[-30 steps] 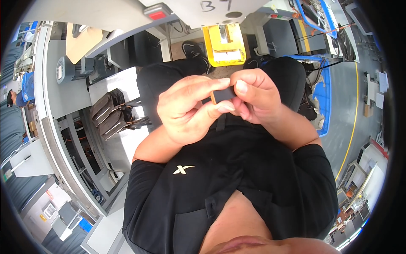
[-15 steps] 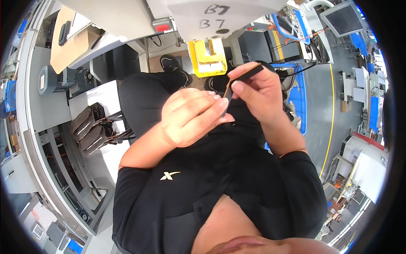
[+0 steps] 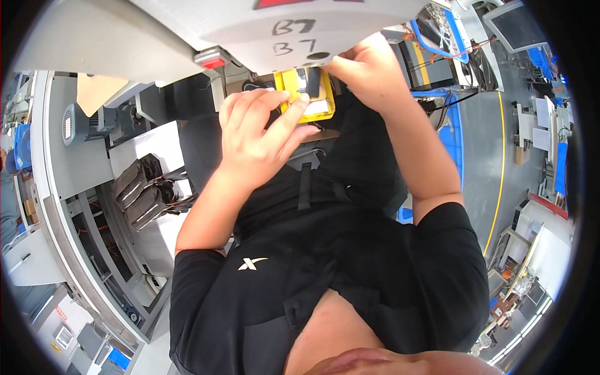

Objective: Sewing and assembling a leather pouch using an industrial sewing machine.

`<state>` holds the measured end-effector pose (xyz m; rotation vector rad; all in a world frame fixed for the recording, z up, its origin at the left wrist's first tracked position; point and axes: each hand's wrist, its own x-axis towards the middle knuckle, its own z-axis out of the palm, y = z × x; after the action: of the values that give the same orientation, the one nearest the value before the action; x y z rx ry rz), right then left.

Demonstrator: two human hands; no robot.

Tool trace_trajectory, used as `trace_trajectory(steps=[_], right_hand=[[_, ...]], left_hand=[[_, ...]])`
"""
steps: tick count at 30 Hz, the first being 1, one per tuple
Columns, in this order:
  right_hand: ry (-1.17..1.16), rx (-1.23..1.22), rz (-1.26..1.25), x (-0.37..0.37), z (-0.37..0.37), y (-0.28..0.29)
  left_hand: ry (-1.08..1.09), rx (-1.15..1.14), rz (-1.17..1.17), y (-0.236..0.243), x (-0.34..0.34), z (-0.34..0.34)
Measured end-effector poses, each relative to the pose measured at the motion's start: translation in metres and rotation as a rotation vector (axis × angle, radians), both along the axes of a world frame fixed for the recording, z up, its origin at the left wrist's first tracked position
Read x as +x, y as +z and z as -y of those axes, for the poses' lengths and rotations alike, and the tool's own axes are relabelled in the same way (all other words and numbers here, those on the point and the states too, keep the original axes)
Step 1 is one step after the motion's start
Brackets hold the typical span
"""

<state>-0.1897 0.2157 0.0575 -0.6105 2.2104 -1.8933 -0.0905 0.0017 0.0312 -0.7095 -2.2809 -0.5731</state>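
Note:
A yellow fixture (image 3: pixel 331 111) sits under the overhanging grey machine head (image 3: pixel 250 37). On it lies a dark strip (image 3: pixel 314 84) with a pale part beside it. My left hand (image 3: pixel 253 137) reaches the fixture's near left side with fingers spread. Its index fingertip is at the strip's near end, and its other fingertips are by the yellow edge. The thumb points right, apart from the fingers. My right hand (image 3: pixel 372 72) is at the fixture's right, beneath the machine head's edge. Its fingertips are mostly hidden, so whether they hold the strip's far end does not show.
A red switch (image 3: pixel 214 63) is on the machine's lower edge. Black zippered pieces (image 3: pixel 140 190) lie on a white surface at left, near a grey motor (image 3: pixel 81 124). At right are a blue-rimmed tray (image 3: pixel 447 31), a monitor (image 3: pixel 515 26) and a floor with a yellow line (image 3: pixel 500 169).
Both hands have moved forward from in front of my body to the yellow fixture. The black strip with an orange edge was between them; a dark strip now lies on the fixture. My left fingers have spread.

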Motion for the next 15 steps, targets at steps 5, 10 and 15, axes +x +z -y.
trace_trajectory(steps=[5,10,15], right_hand=[[-0.075,0.267,-0.241,-0.009,0.006,-0.005],[-0.067,0.231,-0.234,-0.004,0.018,0.002],[-0.075,0.444,-0.539,-0.009,0.02,0.004]], left_hand=[[0.019,-0.019,0.017,-0.002,-0.005,0.0],[0.016,-0.042,0.003,0.001,-0.009,-0.001],[0.101,-0.138,0.063,0.002,-0.01,-0.002]])
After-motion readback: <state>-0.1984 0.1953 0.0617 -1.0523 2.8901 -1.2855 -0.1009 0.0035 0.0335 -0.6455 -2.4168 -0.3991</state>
